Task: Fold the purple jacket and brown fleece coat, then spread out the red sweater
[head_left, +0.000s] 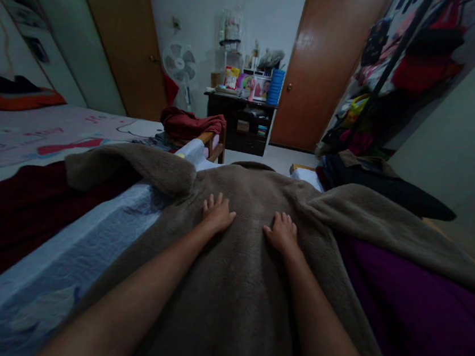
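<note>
A long grey-brown plush coat lies spread out in front of me, its collar at the far end and its sleeves stretched to both sides. My left hand rests flat on the upper part of the coat, left of its centre, fingers spread. On the other side of the middle, my right hand also lies on the fabric with its fingers apart. Neither hand holds anything. Under the left sleeve is a dark red cloth; a purple cloth lies below the right sleeve.
A bed with a pink patterned sheet stands at the left. Red folded clothing sits by a wooden frame, and dark clothes are piled at the right. Farther back are a fan, a dark cabinet and a wooden door.
</note>
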The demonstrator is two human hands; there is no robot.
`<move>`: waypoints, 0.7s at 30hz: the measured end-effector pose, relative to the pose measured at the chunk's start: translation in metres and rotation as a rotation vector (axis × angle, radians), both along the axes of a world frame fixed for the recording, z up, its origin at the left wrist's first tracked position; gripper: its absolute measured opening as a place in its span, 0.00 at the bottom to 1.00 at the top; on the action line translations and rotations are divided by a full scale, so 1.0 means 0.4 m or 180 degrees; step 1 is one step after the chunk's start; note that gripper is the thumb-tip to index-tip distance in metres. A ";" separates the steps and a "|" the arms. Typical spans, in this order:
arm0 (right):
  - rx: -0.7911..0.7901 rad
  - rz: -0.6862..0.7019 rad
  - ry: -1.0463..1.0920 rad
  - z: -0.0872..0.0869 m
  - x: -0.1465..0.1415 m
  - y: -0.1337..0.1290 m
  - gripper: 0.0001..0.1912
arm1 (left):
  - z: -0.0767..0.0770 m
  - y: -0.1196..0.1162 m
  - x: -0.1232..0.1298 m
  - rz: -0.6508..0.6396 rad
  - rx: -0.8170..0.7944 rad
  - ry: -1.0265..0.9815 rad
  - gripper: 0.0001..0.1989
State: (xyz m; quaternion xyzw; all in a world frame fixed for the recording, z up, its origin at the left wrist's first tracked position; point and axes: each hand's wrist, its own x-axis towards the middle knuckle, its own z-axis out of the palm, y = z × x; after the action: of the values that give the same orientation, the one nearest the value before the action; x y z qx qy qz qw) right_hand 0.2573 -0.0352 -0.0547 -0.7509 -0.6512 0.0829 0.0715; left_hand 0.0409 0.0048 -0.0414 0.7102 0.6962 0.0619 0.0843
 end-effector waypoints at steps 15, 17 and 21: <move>0.0533 0.0269 -0.1160 0.075 0.182 0.041 0.23 | -0.090 -0.001 0.051 -0.0496 0.0407 -0.0096 0.30; 0.0594 0.0341 -0.1219 0.082 0.171 0.049 0.20 | -0.095 -0.002 0.052 -0.0479 0.0448 -0.0078 0.29; 0.0290 0.0188 -0.0996 0.110 0.148 0.106 0.17 | -0.102 -0.004 0.055 -0.0482 0.0542 -0.0056 0.29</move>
State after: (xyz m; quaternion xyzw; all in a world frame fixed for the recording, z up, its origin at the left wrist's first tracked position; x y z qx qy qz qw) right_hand 0.3164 0.0070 -0.0106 -0.7312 -0.6793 -0.0626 0.0006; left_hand 0.0627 0.0033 -0.0821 0.7648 0.6320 0.1205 0.0342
